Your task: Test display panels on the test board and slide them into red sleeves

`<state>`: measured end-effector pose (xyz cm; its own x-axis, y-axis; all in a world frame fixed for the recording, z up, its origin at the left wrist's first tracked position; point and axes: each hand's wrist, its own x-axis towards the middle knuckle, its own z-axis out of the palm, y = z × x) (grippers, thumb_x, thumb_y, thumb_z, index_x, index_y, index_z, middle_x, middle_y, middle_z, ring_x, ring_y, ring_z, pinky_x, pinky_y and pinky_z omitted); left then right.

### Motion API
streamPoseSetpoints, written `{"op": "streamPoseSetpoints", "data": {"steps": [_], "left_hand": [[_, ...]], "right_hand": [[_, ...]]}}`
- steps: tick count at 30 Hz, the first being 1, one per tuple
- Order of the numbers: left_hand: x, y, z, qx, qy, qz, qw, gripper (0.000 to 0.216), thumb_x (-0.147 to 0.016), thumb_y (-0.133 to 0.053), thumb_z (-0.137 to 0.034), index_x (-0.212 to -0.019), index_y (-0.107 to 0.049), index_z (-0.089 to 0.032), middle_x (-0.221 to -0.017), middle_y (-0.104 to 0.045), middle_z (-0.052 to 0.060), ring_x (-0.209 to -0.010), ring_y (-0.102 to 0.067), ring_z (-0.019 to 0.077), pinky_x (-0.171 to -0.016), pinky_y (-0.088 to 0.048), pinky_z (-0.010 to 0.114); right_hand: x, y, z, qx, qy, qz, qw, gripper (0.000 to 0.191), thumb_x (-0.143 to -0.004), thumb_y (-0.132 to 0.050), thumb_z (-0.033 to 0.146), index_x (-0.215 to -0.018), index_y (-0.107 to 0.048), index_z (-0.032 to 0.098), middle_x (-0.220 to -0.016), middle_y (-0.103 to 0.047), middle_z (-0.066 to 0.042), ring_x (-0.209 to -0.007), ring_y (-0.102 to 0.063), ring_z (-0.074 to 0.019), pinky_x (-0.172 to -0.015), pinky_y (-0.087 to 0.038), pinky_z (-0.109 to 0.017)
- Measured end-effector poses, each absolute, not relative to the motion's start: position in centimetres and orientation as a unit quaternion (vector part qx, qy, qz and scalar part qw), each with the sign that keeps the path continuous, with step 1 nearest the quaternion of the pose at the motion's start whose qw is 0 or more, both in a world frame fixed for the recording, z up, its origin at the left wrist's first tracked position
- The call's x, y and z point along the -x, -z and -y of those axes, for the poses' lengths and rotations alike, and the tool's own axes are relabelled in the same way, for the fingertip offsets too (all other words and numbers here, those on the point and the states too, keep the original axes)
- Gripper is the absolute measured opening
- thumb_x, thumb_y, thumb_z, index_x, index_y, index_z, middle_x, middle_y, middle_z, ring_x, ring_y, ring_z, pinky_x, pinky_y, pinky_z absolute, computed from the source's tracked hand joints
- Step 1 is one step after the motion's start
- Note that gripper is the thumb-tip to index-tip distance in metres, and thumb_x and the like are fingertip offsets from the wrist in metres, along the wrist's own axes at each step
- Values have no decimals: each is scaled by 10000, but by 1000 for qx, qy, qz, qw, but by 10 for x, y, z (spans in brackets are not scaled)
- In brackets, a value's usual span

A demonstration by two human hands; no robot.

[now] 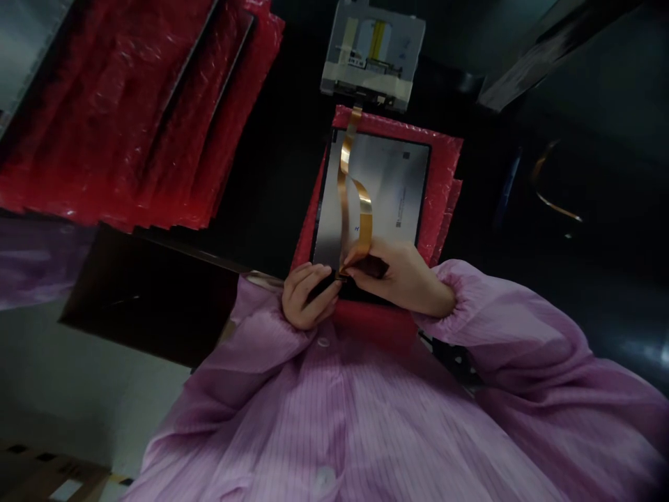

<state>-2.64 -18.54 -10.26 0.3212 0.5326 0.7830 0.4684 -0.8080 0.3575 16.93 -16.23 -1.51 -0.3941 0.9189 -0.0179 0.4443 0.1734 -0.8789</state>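
A display panel (387,188) lies back side up on red bubble-wrap bags (444,167). An orange ribbon cable (365,222) runs over it from a grey electronic test unit (373,52) beyond its far edge. My right hand (400,275) pinches the near end of the cable at the panel's near edge. My left hand (309,293) rests at that same edge, fingers extended and slightly apart, with the fingertips close to the cable end. The exact contact at the connector is too small to make out.
Several red bubble-wrap bags (130,104) with panels are stacked at the left. Below them sits an open brown box (151,300). On the dark table at the right lie a blue pen-like item (509,183) and a loose ribbon cable (557,206). A metal post (515,73) stands behind.
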Motion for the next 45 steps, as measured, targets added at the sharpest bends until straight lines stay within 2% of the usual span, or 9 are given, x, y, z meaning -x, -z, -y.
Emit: {"op": "streamPoseSetpoints", "data": {"steps": [12,22,27,33,38,45], "left_hand": [[25,103,186,-806,-497,-319,29,157,-855,-523,-197,-932,-656,-166,-993,-633,95,-1007,-599,185,-872,-557,351],[26,103,186,-802,-495,-333,24,148,-857,-528,-226,-907,-666,-207,-980,-662,67,-986,-617,164,-875,-553,333],[25,105,187,-800,-503,-326,41,157,-843,-540,-214,-910,-682,-204,-1034,-661,69,-1012,-608,167,-894,-537,331],[25,103,185,-807,-498,-318,24,150,-855,-529,-202,-910,-665,-169,-994,-639,82,-1007,-599,172,-881,-543,332],[26,103,185,-807,-495,-321,24,167,-872,-510,-229,-910,-668,-189,-980,-643,73,-989,-606,167,-870,-549,326],[26,105,186,-802,-504,-320,29,146,-848,-538,-217,-901,-672,-196,-1014,-652,59,-985,-607,163,-886,-541,332]], "right_hand": [[-167,18,164,476,-384,752,246,97,-894,-566,193,-892,-627,117,-857,-636,-43,-748,-562,-115,-655,-412,-234],[-168,17,164,473,-385,756,238,96,-910,-561,210,-907,-629,142,-871,-638,-30,-771,-570,-116,-676,-423,-236],[-169,15,163,466,-405,751,235,91,-903,-576,196,-919,-640,134,-878,-635,-24,-775,-570,-111,-686,-426,-230],[-168,15,163,482,-408,741,228,111,-898,-584,202,-916,-651,116,-872,-640,-43,-777,-574,-121,-681,-425,-233],[-168,15,165,501,-421,718,238,92,-892,-583,198,-910,-638,126,-867,-642,-36,-741,-571,-109,-650,-421,-221],[-168,16,165,479,-413,738,235,107,-912,-562,199,-899,-637,124,-895,-644,-47,-806,-591,-121,-692,-462,-237]]}}
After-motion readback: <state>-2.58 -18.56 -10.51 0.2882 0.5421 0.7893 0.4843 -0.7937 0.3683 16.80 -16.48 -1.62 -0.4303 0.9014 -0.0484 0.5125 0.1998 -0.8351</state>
